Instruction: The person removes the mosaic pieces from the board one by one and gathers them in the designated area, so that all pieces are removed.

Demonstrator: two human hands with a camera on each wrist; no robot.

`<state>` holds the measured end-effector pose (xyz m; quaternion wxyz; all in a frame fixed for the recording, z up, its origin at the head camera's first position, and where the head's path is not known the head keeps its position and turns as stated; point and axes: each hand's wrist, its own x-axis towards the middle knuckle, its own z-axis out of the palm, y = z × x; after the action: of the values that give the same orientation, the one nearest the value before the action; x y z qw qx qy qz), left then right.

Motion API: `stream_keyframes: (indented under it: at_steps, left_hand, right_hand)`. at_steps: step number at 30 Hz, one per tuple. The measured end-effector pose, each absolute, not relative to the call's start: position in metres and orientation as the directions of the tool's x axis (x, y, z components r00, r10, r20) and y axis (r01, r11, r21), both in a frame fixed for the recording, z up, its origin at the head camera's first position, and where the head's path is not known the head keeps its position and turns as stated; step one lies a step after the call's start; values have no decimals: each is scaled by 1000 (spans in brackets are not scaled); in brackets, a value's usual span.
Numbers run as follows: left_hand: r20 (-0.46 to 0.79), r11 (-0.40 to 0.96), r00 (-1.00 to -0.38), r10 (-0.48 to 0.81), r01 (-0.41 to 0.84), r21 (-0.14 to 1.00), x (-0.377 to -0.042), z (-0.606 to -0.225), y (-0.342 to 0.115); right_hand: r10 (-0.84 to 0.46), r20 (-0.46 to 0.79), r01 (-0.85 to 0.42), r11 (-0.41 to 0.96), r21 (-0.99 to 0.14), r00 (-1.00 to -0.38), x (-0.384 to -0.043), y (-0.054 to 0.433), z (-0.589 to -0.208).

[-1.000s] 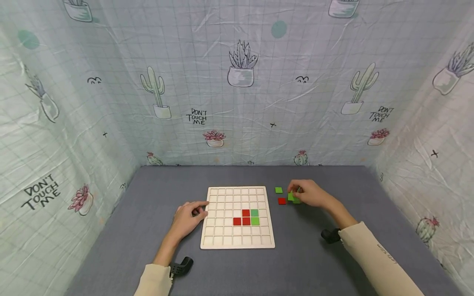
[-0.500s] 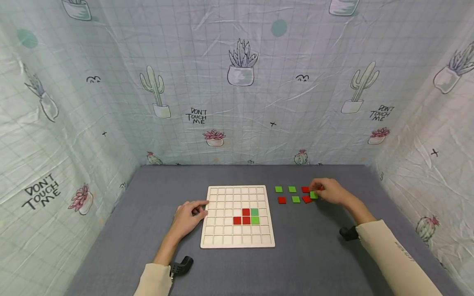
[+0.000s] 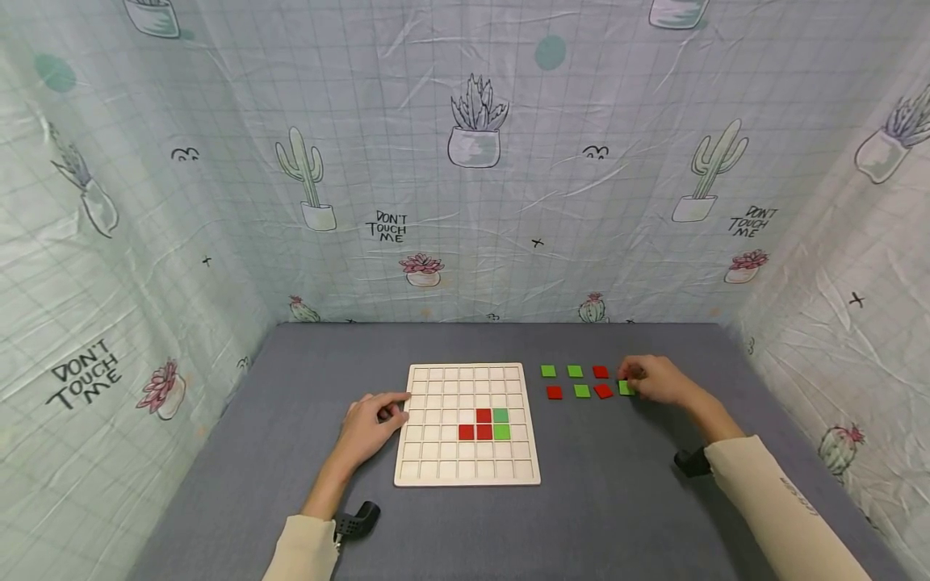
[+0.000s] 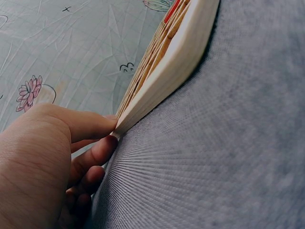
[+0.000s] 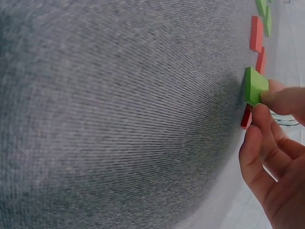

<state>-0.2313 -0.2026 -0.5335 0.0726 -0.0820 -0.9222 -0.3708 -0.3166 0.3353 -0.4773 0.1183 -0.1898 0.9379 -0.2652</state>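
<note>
My right hand (image 3: 655,379) pinches a green square tile (image 5: 256,87) between thumb and fingers, at the right end of two rows of tiles. Whether that tile rests on the table cannot be told. Beside it lies a red tile (image 3: 603,391). Another red tile (image 5: 246,118) is partly hidden by the fingers in the right wrist view. On the left, my left hand (image 3: 366,424) touches the left edge of a pale wooden grid board (image 3: 429,472) with its fingertips. Red tiles (image 3: 483,432) and two green tiles (image 3: 501,432) sit in cells of the board.
Between board and right hand lie loose green tiles (image 3: 582,391) and red tiles (image 3: 555,393), spaced apart on the grey tabletop (image 3: 596,500). A cactus-patterned cloth (image 3: 538,194) hangs around the back and sides of the table.
My right hand has moved right from above the nearer green tiles, uncovering more tiles. With a green tile in its fingers, it has shifted slightly right and lower. The left hand stays at the board.
</note>
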Motion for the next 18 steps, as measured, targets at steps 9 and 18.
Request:
stream_keyframes:
  at_steps: [9, 18]
  left_hand:
    - [204, 716, -974, 99, 212, 666, -232, -535, -204]
    - [199, 718, -975, 95, 206, 664, -232, -535, -203]
  right_hand:
    - [-411, -81, -328, 818, -472, -908, -316, 336, -481]
    - [-404, -116, -305, 822, -481, -907, -313, 335, -481]
